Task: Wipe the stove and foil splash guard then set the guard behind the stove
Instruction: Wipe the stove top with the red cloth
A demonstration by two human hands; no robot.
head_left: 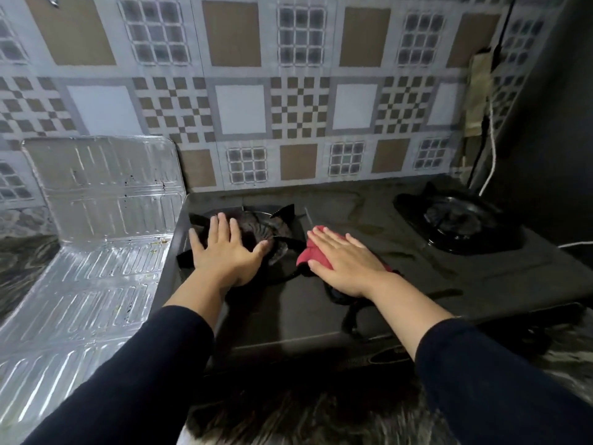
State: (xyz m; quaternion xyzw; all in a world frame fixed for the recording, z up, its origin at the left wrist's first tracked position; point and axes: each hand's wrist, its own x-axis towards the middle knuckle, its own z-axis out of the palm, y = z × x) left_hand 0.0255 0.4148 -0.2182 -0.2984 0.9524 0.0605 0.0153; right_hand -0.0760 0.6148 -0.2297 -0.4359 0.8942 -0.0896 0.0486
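A black two-burner gas stove [369, 220] stands on the counter against the tiled wall. My left hand [224, 248] lies flat with fingers spread on the left burner grate [282, 216]. My right hand [346, 261] presses flat on a red cloth [309, 253] in the middle of the stove top, just right of that burner. The silver foil splash guard [96, 220] lies to the left of the stove, one panel flat on the counter and one panel leaning up against the wall, with dark specks on it.
The right burner [455, 216] sits at the stove's far right. A white cord [489, 149] and a dark cable hang down the wall at the right corner. Patterned tiles [301, 104] back the stove. Marbled counter [22, 261] shows at left and front.
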